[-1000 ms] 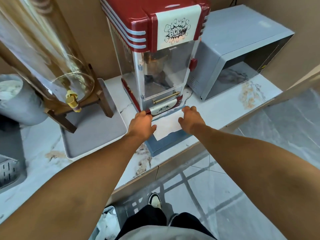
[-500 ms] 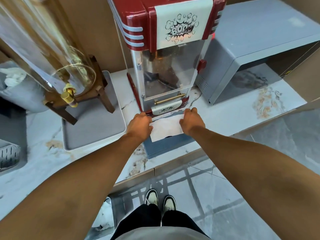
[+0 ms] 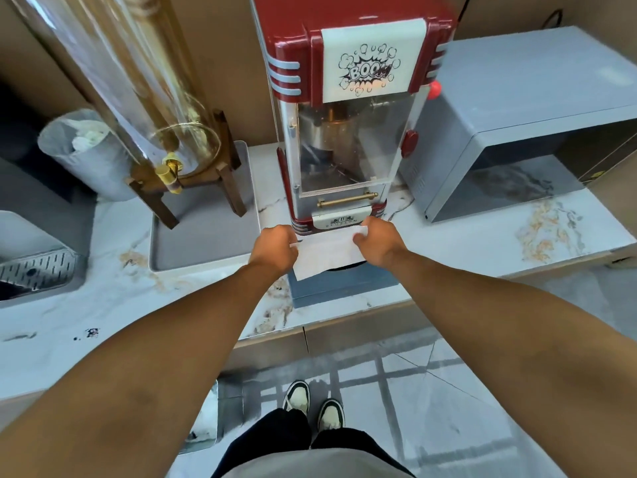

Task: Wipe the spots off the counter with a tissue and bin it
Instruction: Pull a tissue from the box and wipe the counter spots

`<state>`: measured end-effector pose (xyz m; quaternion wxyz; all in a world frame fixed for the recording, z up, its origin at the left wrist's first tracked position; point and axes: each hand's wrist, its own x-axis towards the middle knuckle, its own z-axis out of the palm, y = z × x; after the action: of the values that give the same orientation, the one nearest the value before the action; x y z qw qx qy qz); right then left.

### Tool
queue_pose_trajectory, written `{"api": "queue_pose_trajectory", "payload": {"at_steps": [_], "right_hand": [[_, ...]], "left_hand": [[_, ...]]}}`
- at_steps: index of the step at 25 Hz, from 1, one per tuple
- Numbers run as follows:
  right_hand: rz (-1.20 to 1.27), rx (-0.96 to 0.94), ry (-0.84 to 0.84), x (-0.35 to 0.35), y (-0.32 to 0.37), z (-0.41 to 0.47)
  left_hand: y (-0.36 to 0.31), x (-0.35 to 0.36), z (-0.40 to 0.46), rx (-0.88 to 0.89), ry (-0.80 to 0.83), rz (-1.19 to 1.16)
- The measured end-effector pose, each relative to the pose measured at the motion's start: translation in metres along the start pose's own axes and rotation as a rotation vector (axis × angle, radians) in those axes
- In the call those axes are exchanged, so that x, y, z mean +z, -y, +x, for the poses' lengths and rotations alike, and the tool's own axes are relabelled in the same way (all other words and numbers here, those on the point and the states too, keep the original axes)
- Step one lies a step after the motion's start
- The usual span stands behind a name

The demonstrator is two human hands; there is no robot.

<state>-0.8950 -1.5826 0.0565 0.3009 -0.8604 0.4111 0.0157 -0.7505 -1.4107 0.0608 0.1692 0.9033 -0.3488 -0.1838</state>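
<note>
One counter (image 3: 465, 243) of pale marble runs across the view, and the red popcorn machine (image 3: 344, 108) at its middle serves as the landmark. Right of the machine stands one grey microwave (image 3: 517, 108). Left of it sit one glass dispenser (image 3: 138, 81) on a wooden stand, one grey tray (image 3: 206, 232) under that stand, and further left one grey bin (image 3: 86, 157) with white scraps inside. A second bin (image 3: 203, 426) stands on the floor below the counter edge, left of two shoes (image 3: 312, 403). In front of the machine rests one blue tissue box (image 3: 344, 284), touching its base. One white tissue (image 3: 327, 250) is stretched flat over the box, just in front of the machine's foot. Two hands hold it: the left hand (image 3: 274, 244) pinches its left edge and the right hand (image 3: 377, 241) pinches its right edge, each with fingers curled closed on the sheet. Well left of the machine, near the counter's front edge, lie a few small dark spots (image 3: 90, 332); their exact count is too small to tell.
</note>
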Motion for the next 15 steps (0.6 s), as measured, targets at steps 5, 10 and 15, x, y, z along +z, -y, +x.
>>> {"api": "queue_pose_trajectory", "payload": {"at_steps": [5,10,15], "right_hand": [[0.035,-0.088,0.058,0.004,0.029,-0.006],[0.015,-0.239,0.084,0.026,0.081,-0.019],[-0.012,-0.367,0.144,0.061,0.150,-0.038]], "left_hand": [[0.013,-0.019,-0.025,-0.134,-0.099,-0.102],[0.053,-0.050,-0.060,-0.242,-0.191,-0.160],[0.114,-0.085,-0.103,-0.347,-0.272,-0.176]]}}
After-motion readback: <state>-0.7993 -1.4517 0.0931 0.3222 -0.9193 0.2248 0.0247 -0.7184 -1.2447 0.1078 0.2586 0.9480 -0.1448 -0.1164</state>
